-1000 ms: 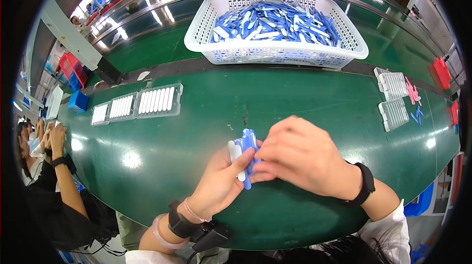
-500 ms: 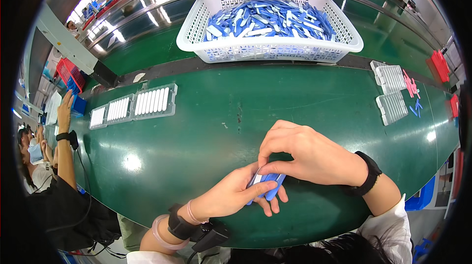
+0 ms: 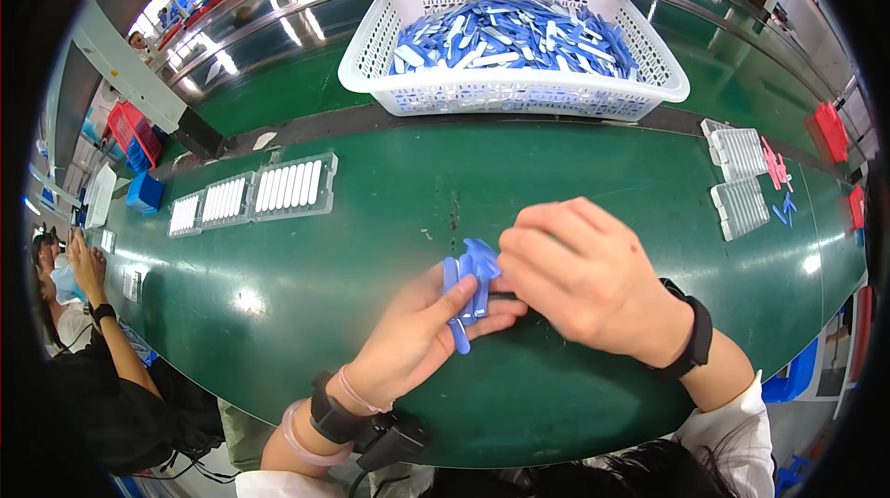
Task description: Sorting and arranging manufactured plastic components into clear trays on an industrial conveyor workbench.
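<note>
My left hand (image 3: 408, 336) is closed round a small fanned bunch of blue flat plastic sticks (image 3: 475, 285), with the thumb pressed across them. The sticks have rounded ends and lie at different angles. Just right of the bunch, my right hand (image 3: 593, 285) is closed, its fingers curled together near the sticks' upper ends. Whatever its fingertips hold, if anything, is hidden behind the hand. Beyond both hands stands a white perforated basket (image 3: 519, 83), heaped with similar blue and white sticks (image 3: 510, 34).
Clear trays (image 3: 297, 210) with white strips lie at the left; other clear ribbed trays (image 3: 740, 209) lie at the right, beside pink pieces (image 3: 776, 164) and small blue pieces (image 3: 785, 210). A white post (image 3: 130, 71) rises far left. At the left edge a co-worker's hand (image 3: 88, 268) is raised.
My right hand has drawn back from the bunch, slightly up and to the right. The sticks in my left hand are turned and fanned out more. The co-worker's arm has moved lower and left.
</note>
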`<state>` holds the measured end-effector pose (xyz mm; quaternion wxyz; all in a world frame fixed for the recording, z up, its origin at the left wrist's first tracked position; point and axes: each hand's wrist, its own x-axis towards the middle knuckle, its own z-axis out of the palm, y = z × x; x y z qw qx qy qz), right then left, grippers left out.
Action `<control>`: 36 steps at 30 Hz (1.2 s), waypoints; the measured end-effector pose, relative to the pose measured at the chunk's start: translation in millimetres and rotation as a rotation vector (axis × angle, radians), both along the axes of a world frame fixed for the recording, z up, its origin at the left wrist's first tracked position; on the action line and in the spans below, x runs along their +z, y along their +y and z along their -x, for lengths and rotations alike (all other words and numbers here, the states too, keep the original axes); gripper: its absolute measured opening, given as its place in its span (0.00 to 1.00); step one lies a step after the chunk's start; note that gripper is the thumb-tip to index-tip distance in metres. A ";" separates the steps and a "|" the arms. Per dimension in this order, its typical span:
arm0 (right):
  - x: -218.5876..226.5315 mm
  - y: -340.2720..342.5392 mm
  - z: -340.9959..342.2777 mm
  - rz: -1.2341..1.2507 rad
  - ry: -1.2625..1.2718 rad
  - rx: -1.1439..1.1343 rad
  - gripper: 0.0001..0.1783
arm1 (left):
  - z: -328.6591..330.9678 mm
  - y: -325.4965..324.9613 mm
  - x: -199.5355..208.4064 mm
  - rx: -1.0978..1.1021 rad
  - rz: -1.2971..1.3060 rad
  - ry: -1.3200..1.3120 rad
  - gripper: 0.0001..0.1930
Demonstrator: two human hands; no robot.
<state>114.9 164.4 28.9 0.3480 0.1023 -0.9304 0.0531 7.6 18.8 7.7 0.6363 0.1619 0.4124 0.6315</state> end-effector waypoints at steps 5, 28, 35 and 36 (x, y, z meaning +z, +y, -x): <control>-9.9 -19.8 -3.6 -0.131 -0.015 0.051 0.10 | 1.6 -3.5 -6.5 0.160 0.001 -0.079 0.13; 5.8 -3.2 -2.9 1.025 -0.367 -0.030 0.15 | -3.4 -4.3 -2.2 -0.125 -0.142 0.119 0.12; 16.0 7.6 -7.1 1.123 -0.696 0.058 0.10 | -8.7 -4.0 0.2 -0.185 -0.093 0.365 0.10; 13.4 7.1 -8.0 1.087 -0.690 0.078 0.10 | -9.5 -3.2 1.7 -0.191 -0.095 0.364 0.10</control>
